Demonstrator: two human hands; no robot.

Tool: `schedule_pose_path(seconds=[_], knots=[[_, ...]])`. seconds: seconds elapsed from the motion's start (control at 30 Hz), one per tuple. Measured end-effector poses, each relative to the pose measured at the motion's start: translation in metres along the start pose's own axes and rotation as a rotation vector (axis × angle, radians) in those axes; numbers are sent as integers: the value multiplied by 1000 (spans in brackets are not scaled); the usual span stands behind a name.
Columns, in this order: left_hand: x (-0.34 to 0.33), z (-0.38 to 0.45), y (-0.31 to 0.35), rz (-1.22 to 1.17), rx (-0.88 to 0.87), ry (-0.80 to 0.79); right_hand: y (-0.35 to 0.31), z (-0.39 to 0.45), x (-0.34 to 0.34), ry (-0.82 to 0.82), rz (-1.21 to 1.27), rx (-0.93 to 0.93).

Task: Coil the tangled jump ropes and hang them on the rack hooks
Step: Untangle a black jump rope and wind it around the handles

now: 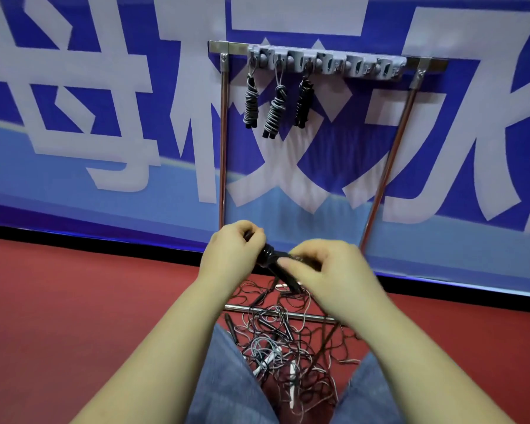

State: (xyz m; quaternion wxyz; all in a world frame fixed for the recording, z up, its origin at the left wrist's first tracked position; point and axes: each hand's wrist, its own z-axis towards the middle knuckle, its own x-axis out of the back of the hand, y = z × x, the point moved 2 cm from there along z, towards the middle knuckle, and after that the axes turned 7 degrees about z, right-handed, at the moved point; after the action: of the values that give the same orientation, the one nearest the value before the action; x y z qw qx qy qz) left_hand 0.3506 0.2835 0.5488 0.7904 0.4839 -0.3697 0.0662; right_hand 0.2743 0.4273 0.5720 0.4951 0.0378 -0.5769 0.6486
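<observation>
Black rope bundle (273,258) at frame centre: you hold it wound tight between both hands, loose strands trailing down to floor pile. Tangled ropes (288,347) lower centre, between your knees: black, grey and white cords heaped on red floor, several handles showing. Rack (328,64) upper centre: grey hook strip on chrome frame. Three coiled ropes (276,113) hang from leftmost hooks, side by side; remaining hooks bare.

banner (74,87) | large white Chinese characters on blue | "母校" legible, rest cut off
</observation>
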Motion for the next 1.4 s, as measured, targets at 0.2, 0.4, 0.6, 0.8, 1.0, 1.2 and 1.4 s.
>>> schedule_pose_path(seconds=[0.2, 0.4, 0.6, 0.8, 1.0, 1.2, 1.4], knots=[[14, -11, 5, -329, -122, -280, 28, 23, 12, -259, -78, -153], [16, -24, 25, -610, -69, -389, 35, 1, -15, -707, 939, -439], [-2, -23, 30, -823, 193, -213, 27, 4, -55, -443, 1611, -563], [3, -18, 21, -531, 94, 122, 13, -5, -55, -96, 831, -462], [14, -5, 6, -180, 20, 154, -1, -6, -12, -75, 139, 13], [25, -4, 14, -281, -113, -211, 11, 22, 25, -67, -61, 85], [30, -10, 23, -479, -116, -393, 6, 17, 25, -546, 283, -162]])
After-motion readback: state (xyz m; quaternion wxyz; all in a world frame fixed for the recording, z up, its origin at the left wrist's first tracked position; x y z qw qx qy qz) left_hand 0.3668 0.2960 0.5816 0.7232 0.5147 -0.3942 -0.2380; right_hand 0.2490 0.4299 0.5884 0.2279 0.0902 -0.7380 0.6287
